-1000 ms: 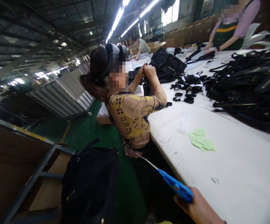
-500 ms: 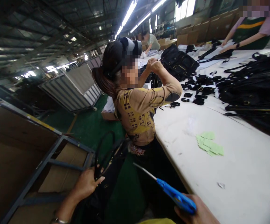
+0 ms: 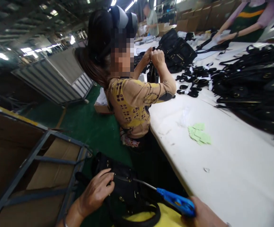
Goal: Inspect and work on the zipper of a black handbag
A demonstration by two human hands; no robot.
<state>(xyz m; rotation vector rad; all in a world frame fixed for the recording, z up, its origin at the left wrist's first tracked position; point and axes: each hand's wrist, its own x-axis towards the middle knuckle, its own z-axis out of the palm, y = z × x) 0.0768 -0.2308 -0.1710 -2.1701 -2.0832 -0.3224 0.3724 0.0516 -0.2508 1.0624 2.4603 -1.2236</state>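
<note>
At the bottom edge of the view, the left hand [image 3: 96, 190] reaches forward with the wrist low and the forearm angled in from the lower left. Its fingers [image 3: 106, 178] are spread and gently curled, resting on the upper edge of the black leather handbag with small gold-coloured studs [image 3: 120, 186]; the hand presses on the bag rather than closing around it. The handbag lies directly under and to the right of those fingers, low in front of the person, with its black rounded strap [image 3: 137, 219] looping below it over a yellow garment [image 3: 167, 219].

The right hand [image 3: 204, 216] enters from the lower right corner, only partly in view. It is closed around the blue plastic handle of a thin metal-shafted tool [image 3: 176, 201]. The shaft runs from the handle up and left, with its tip just beside the left fingertips over the bag.

To the right of the right hand, a long white worktable [image 3: 233, 176] carries a small stack of pale green paper slips [image 3: 199, 134] and a pile of black bags and straps [image 3: 250, 85]. Beyond the left fingers, a co-worker in a yellow patterned top [image 3: 134, 107] sits at the table with both hands raised.
</note>
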